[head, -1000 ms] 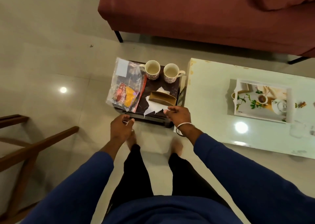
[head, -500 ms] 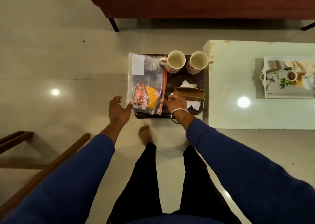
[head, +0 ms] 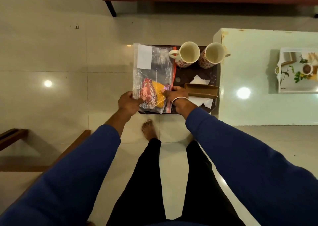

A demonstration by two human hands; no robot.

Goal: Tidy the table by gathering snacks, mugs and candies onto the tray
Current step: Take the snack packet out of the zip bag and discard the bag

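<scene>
Dark tray (head: 196, 74) held over the floor, just left of the white tabletop (head: 258, 81). Clear snack bag (head: 153, 78) lay across the tray's left part, overhanging the left edge. Two floral mugs (head: 187, 54) stood upright at the far edge, side by side. Brown holder (head: 201, 90) sat on white napkins (head: 201, 81) at the near right. Left hand (head: 129, 103) gripped the bag's near left edge, thumb on top, fingers curled under. Right hand (head: 177, 95) rested on the bag's near right corner beside the holder; fingers curled, exact grip unclear. White decorated tray (head: 282, 90) lay further right on the tabletop.
</scene>
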